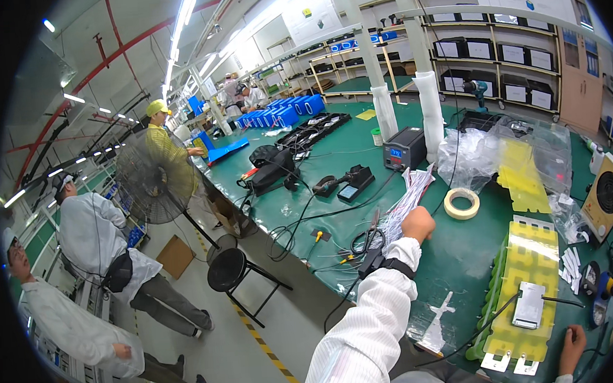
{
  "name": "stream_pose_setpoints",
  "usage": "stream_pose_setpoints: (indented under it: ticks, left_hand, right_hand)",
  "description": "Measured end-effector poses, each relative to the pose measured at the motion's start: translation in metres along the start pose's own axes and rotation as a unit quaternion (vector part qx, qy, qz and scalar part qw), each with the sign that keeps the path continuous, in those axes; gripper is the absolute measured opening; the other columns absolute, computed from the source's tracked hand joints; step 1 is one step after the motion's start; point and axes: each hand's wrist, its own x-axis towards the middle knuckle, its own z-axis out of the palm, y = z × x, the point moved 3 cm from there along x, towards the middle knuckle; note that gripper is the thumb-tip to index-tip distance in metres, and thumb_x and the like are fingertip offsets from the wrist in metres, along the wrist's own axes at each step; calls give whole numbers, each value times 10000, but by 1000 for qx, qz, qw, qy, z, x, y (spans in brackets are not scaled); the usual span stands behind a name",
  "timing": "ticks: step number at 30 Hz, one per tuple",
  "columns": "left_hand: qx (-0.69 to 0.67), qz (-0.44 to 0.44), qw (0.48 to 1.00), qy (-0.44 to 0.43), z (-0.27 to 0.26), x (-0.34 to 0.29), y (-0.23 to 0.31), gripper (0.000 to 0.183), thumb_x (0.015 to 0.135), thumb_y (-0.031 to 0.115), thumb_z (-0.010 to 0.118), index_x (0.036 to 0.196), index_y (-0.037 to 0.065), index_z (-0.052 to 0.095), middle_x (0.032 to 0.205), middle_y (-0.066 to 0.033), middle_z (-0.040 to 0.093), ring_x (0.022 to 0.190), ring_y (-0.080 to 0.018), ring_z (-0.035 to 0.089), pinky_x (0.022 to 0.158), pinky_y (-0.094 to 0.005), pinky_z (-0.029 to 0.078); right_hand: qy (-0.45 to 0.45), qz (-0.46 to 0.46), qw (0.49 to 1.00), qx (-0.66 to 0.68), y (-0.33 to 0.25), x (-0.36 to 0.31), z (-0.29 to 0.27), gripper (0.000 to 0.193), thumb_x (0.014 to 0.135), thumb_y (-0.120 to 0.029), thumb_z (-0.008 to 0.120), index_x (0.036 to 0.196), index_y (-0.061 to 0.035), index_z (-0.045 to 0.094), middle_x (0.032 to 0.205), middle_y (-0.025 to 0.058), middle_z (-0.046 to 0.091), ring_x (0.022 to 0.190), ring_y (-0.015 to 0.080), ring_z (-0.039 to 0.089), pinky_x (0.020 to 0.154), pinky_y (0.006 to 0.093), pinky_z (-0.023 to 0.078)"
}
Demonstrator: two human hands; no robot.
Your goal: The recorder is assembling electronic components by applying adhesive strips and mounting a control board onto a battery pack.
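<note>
My left hand is raised over the green bench, its fingers curled closed beside a bundle of thin white wires. Whatever it may hold is hidden from this side. A black band with a small box and cable circles my left wrist. Black-handled scissors lie by the wires. My right hand rests low at the bench's near edge, fingers loosely bent, nothing visible in them. Beside it is a yellow-topped battery pack with green sides. On that sits a silver flat module with black cables.
A roll of tape lies right of my left hand. Farther back are a soldering station, clear plastic bags and yellow sheets. A small fan stands at the right. Left of the bench are a stool, a pedestal fan and several people.
</note>
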Motion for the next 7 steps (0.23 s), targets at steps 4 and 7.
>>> stream_pose_setpoints:
  ticks: [4,7]
  left_hand:
    - [-377,-95,917,88,0,19,-32,299,902,207,640,953,-74,726,707,-136,744,707,-312,753,717,-416,599]
    - [-514,-154,834,128,8,21,-43,361,983,226,574,1166,-69,676,812,-150,772,587,-323,710,563,-406,562]
  right_hand:
    - [-11,6,1000,7,-2,-3,1,68,998,-33,540,969,15,577,861,44,552,802,112,514,736,264,428]
    - [-15,4,1000,6,-12,-5,6,52,1002,-29,534,978,-7,574,859,72,542,804,128,508,752,278,422]
